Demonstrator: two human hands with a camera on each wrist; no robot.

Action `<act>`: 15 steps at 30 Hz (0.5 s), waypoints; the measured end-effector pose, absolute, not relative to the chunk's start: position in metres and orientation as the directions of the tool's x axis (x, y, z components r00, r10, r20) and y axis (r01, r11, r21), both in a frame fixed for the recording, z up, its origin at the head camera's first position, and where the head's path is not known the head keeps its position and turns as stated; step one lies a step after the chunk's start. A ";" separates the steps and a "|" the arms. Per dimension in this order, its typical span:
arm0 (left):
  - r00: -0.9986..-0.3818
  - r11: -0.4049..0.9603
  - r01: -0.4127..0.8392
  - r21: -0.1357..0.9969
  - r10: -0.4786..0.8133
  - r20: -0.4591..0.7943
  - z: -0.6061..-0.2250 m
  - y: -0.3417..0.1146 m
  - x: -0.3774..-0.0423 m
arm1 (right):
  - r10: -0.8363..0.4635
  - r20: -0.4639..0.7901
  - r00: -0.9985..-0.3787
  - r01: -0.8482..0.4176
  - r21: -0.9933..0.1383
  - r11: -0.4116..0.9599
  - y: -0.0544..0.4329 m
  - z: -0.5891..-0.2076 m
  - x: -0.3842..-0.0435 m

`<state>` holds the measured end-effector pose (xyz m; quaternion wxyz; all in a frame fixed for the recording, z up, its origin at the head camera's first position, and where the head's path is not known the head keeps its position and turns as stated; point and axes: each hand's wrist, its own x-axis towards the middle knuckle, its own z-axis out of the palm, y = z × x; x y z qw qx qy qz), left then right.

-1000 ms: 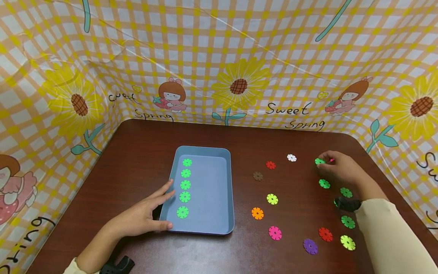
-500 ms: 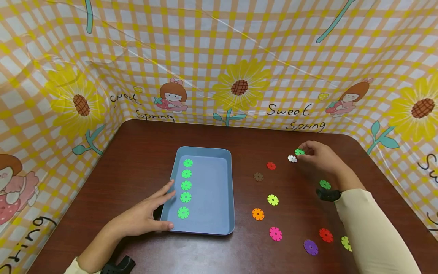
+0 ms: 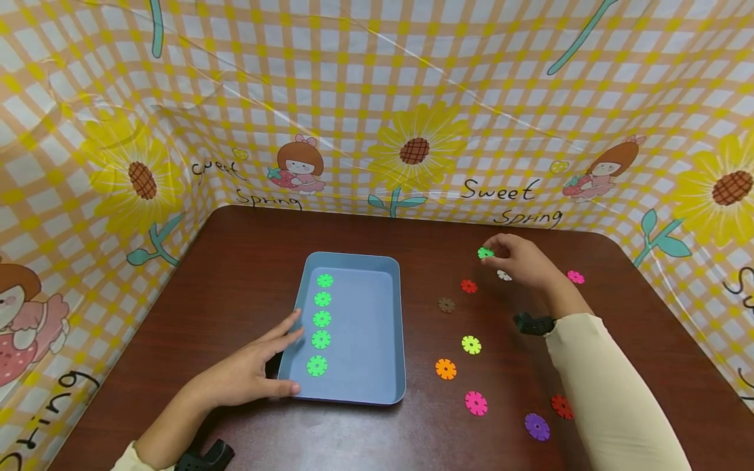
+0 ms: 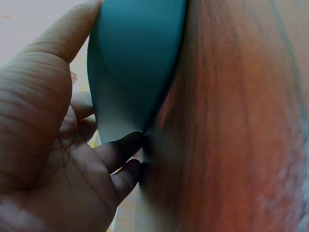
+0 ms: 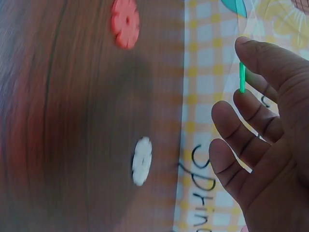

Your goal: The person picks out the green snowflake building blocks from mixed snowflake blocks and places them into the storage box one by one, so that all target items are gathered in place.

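In the head view a shallow blue-grey tray [image 3: 368,340] lies on the table, a column of several green notched plastic discs [image 3: 321,319] along its left side. My left hand [image 3: 250,366] holds the tray at its near left corner, fingers at the left rim and thumb at the front corner. The left wrist view shows the tray's wall [image 4: 137,63] between thumb and fingers. My right hand [image 3: 521,261] pinches another green disc [image 3: 485,253] between thumb and fingers, above the far right part of the table. Edge-on, this disc [image 5: 242,77] appears in the right wrist view.
A white disc [image 3: 504,275], red disc [image 3: 468,286] and brown disc [image 3: 446,305] lie near the right hand. Yellow [image 3: 471,345], orange [image 3: 446,369], pink [image 3: 476,403] and purple [image 3: 537,427] discs lie right of the tray. A checked cloth [image 3: 341,85] stands behind the table.
My right hand has lifted a green disc from the table's right side and carried it left, past the white disc. The left hand and the tray have stayed put.
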<state>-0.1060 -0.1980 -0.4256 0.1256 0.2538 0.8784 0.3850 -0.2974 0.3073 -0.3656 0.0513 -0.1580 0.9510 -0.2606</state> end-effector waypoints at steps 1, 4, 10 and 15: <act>-0.840 0.574 0.350 0.740 0.543 -0.024 -0.425 -0.198 -0.106 | -0.328 -0.014 -0.944 -0.274 -0.517 0.811 0.304 -0.365 -0.298; -0.839 0.571 0.352 0.742 0.544 -0.021 -0.425 -0.199 -0.106 | -0.340 -0.003 -0.940 -0.288 -0.524 0.801 0.293 -0.365 -0.300; -0.838 0.568 0.347 0.746 0.546 -0.026 -0.426 -0.199 -0.107 | -0.376 0.010 -0.927 -0.317 -0.557 0.768 0.271 -0.366 -0.304; -0.838 0.572 0.346 0.744 0.544 -0.029 -0.427 -0.199 -0.107 | -0.398 0.005 -0.917 -0.329 -0.571 0.752 0.251 -0.367 -0.306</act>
